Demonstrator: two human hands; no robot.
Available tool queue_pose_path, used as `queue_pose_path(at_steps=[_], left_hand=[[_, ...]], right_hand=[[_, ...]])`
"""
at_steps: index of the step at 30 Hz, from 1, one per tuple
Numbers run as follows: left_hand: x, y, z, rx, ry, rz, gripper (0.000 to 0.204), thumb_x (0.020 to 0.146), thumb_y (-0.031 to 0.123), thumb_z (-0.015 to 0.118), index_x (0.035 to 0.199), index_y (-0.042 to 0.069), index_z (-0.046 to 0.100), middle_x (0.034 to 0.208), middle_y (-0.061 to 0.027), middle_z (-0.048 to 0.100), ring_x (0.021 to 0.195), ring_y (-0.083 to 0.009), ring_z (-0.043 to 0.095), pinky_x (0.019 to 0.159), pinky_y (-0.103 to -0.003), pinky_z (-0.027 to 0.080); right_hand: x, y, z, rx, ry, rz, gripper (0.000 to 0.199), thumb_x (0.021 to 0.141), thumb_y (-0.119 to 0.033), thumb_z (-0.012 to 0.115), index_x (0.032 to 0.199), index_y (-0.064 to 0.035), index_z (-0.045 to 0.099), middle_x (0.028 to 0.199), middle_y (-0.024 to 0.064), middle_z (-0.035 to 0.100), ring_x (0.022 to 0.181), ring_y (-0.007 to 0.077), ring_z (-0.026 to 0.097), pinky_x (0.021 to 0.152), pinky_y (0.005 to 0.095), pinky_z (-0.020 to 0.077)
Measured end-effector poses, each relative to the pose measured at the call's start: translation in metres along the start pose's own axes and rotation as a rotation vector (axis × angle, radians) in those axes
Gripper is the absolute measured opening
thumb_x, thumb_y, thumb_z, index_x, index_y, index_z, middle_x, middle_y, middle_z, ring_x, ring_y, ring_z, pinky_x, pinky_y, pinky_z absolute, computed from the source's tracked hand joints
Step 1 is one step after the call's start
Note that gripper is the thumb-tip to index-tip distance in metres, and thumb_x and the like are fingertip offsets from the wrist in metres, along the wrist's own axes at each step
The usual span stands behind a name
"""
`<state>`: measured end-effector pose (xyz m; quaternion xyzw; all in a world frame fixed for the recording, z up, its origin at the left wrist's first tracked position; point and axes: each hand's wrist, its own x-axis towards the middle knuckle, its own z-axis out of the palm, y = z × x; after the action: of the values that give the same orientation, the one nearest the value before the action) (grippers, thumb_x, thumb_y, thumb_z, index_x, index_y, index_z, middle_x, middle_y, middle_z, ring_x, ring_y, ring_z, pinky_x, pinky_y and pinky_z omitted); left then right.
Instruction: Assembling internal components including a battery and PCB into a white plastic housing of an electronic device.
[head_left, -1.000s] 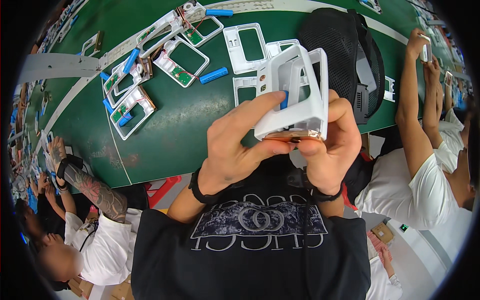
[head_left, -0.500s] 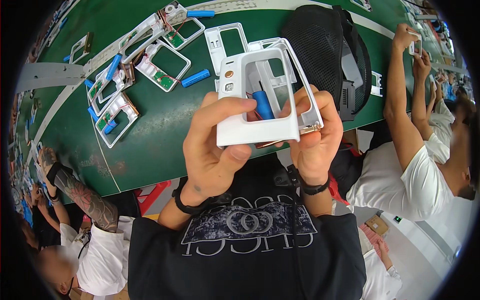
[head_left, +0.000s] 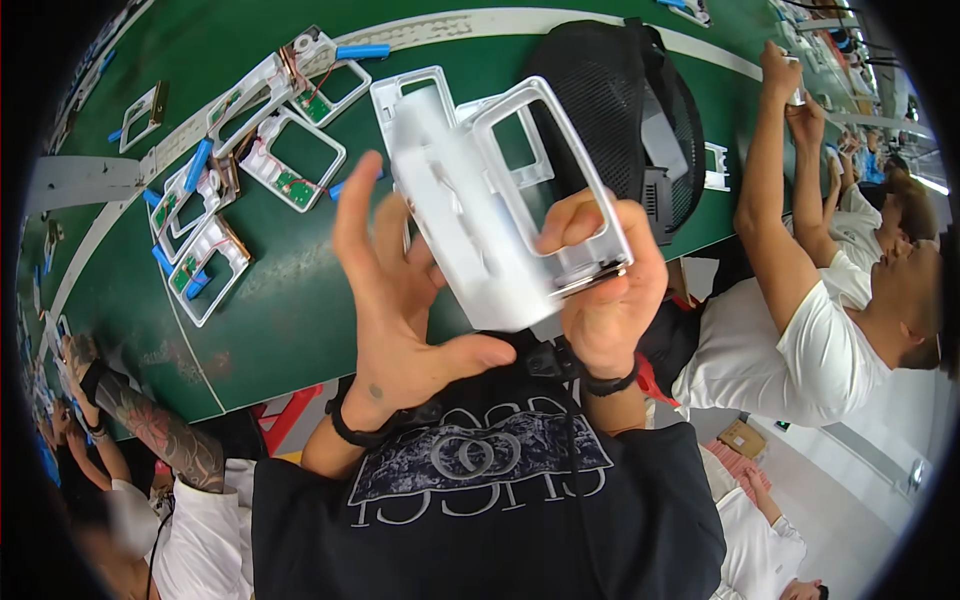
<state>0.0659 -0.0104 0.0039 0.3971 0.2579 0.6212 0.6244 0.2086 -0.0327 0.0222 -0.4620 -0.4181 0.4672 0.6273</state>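
Up in front of my chest is a white plastic housing (head_left: 450,210) with a rectangular window, tilted, its long side wall turned toward me. My right hand (head_left: 618,285) is closed round its right side, fingers reaching through the frame and thumb near a copper-coloured strip (head_left: 592,279) at the lower edge. To the left of the housing my left hand (head_left: 395,315) is open, thumb and fingers spread, holding nothing; some fingers are blurred. The inside of the housing is hidden from this angle. Another white frame (head_left: 522,150) shows just behind it.
At the left of the green table (head_left: 290,250) lie several white frames (head_left: 292,160) with green circuit boards, red wires and blue cylindrical cells (head_left: 362,52). A black mesh bag (head_left: 590,110) stands behind my right hand. Co-workers sit on both sides, one arm (head_left: 765,180) raised at right.
My left hand has let go of the housing and spread its fingers. The housing has turned in my right hand, so its side wall faces me and the blue cell inside no longer shows.
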Motion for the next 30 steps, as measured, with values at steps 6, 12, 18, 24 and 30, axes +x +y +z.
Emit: queue_pose_path(at_steps=[6, 12, 18, 24, 30], left_hand=[[-0.003, 0.004, -0.017, 0.103, -0.157, -0.184, 0.079, 0.079, 0.026, 0.084, 0.138, 0.001, 0.039, 0.13, -0.0146, 0.049, 0.114, -0.0219, 0.054, 0.094, -0.039, 0.049], [0.001, 0.008, -0.021, 0.109, -0.293, -0.201, 0.056, 0.088, 0.03, 0.073, 0.128, 0.0, 0.048, 0.116, -0.0158, 0.059, 0.098, -0.0184, 0.059, 0.084, -0.034, 0.051], [0.002, 0.006, -0.013, 0.098, -0.239, -0.282, 0.044, 0.096, 0.038, 0.061, 0.121, 0.004, 0.047, 0.1, -0.0141, 0.061, 0.074, -0.0153, 0.056, 0.063, -0.029, 0.05], [0.0, 0.002, -0.015, 0.032, -0.228, -0.273, 0.041, 0.097, 0.035, 0.062, 0.118, 0.002, 0.051, 0.102, -0.0185, 0.064, 0.073, -0.0167, 0.058, 0.062, -0.03, 0.052], [-0.003, 0.0, -0.011, 0.082, -0.278, -0.184, 0.04, 0.095, 0.028, 0.066, 0.121, 0.002, 0.049, 0.104, -0.0218, 0.065, 0.075, -0.0187, 0.062, 0.06, -0.03, 0.054]], right_hand=[[-0.002, 0.001, 0.008, 0.027, -0.063, -0.03, 0.061, 0.087, -0.054, 0.066, 0.106, 0.0026, 0.053, 0.096, 0.0141, 0.059, 0.085, 0.015, 0.058, 0.072, 0.0252, 0.0471], [-0.003, 0.002, 0.007, 0.074, -0.128, -0.09, 0.046, 0.092, -0.032, 0.069, 0.113, 0.0053, 0.053, 0.104, 0.0165, 0.059, 0.084, 0.0167, 0.063, 0.067, 0.026, 0.0535], [0.001, -0.004, 0.003, 0.067, -0.161, -0.024, 0.034, 0.092, -0.011, 0.068, 0.116, 0.0073, 0.052, 0.107, 0.016, 0.058, 0.08, 0.0193, 0.066, 0.064, 0.0284, 0.0564], [0.004, -0.002, 0.0, 0.12, -0.177, 0.0, 0.034, 0.09, -0.008, 0.069, 0.115, 0.008, 0.052, 0.105, 0.0153, 0.06, 0.076, 0.0193, 0.067, 0.058, 0.028, 0.0567], [0.005, 0.004, -0.002, 0.2, -0.179, 0.022, 0.037, 0.089, -0.012, 0.071, 0.113, 0.0075, 0.052, 0.103, 0.0149, 0.061, 0.075, 0.0185, 0.067, 0.056, 0.0263, 0.0566]])
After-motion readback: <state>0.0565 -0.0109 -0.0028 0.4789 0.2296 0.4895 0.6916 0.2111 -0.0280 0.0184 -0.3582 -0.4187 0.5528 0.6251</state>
